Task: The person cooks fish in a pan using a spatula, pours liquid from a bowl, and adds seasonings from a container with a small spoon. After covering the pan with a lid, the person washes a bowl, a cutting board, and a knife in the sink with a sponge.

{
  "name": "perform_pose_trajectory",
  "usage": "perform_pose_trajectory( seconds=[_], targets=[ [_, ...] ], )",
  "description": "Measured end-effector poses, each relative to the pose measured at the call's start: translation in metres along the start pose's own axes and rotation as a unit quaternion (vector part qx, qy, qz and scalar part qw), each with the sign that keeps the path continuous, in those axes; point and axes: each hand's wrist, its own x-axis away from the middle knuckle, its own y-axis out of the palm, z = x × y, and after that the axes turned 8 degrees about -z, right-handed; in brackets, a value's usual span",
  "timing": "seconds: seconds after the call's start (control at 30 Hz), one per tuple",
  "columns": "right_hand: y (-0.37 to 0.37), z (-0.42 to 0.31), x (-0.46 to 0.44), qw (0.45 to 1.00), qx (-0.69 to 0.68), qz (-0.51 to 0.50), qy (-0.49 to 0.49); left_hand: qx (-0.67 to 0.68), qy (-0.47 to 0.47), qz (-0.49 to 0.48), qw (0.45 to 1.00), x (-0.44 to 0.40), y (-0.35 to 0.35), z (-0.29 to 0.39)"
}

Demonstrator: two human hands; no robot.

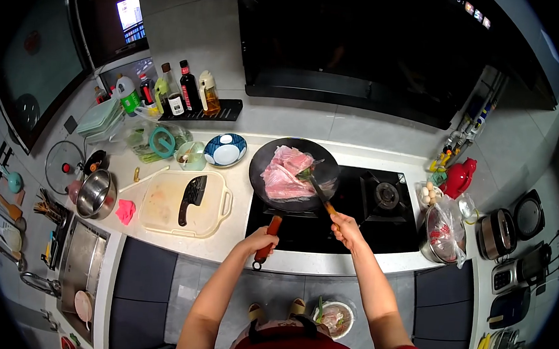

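A dark wok point(261, 167) stands on the left part of the black gas hob point(346, 236). Pink raw meat point(287, 175) in large pieces lies inside it, with a little green stuff beside the meat. My left hand point(262, 240) is closed around the wok's reddish-brown wooden handle point(276, 225). In my right hand point(346, 230) is the wooden end of a spatula point(320, 191), whose dark blade reaches into the wok at the right side of the meat. The blade's tip is partly hidden among the food.
Left of the hob, a cleaver point(193, 198) lies on a cream cutting board point(156, 202). Behind are a blue-patterned bowl point(225, 150) and bottles point(189, 86). A steel bowl point(97, 194) sits near the sink point(82, 258). To the right stands a plastic-covered pot point(442, 232).
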Motion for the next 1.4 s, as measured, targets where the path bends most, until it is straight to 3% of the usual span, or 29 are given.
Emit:
perform_pose_trajectory(
  seconds=[0.1, 0.2, 0.23, 0.33, 0.4, 0.67, 0.93, 1.07, 1.4],
  targets=[
    [-0.004, 0.006, -0.012, 0.994, 0.101, 0.023, -0.043, -0.001, 0.002, 0.0, 1.0, 0.0, 0.0, -0.001],
    [-0.029, 0.01, -0.029, 0.947, 0.284, 0.076, -0.129, -0.002, 0.013, 0.01, 1.0, 0.003, 0.002, 0.001],
    [-0.035, 0.008, -0.028, 0.854, 0.437, 0.138, -0.246, -0.003, 0.014, 0.01, 1.0, 0.002, 0.001, 0.0],
    [-0.032, -0.028, 0.003, 0.788, 0.555, 0.191, -0.187, -0.003, 0.008, 0.007, 1.0, 0.001, 0.001, -0.002],
    [-0.032, -0.034, 0.017, 0.757, 0.58, 0.221, -0.205, -0.005, 0.01, 0.012, 1.0, 0.002, 0.001, 0.001],
    [-0.004, -0.025, 0.058, 0.73, 0.557, 0.279, -0.28, -0.01, 0.017, 0.008, 1.0, -0.004, -0.003, -0.005],
    [-0.016, -0.03, 0.014, 0.809, 0.504, 0.161, -0.257, -0.008, 0.025, 0.019, 0.999, -0.005, -0.002, -0.007],
    [-0.049, -0.039, 0.004, 0.895, 0.394, 0.074, -0.198, -0.007, 0.028, 0.022, 0.999, -0.004, -0.003, -0.007],
    [-0.072, -0.073, -0.01, 0.877, 0.442, 0.036, -0.183, -0.003, 0.016, 0.024, 1.0, -0.002, 0.0, -0.003]
  ],
)
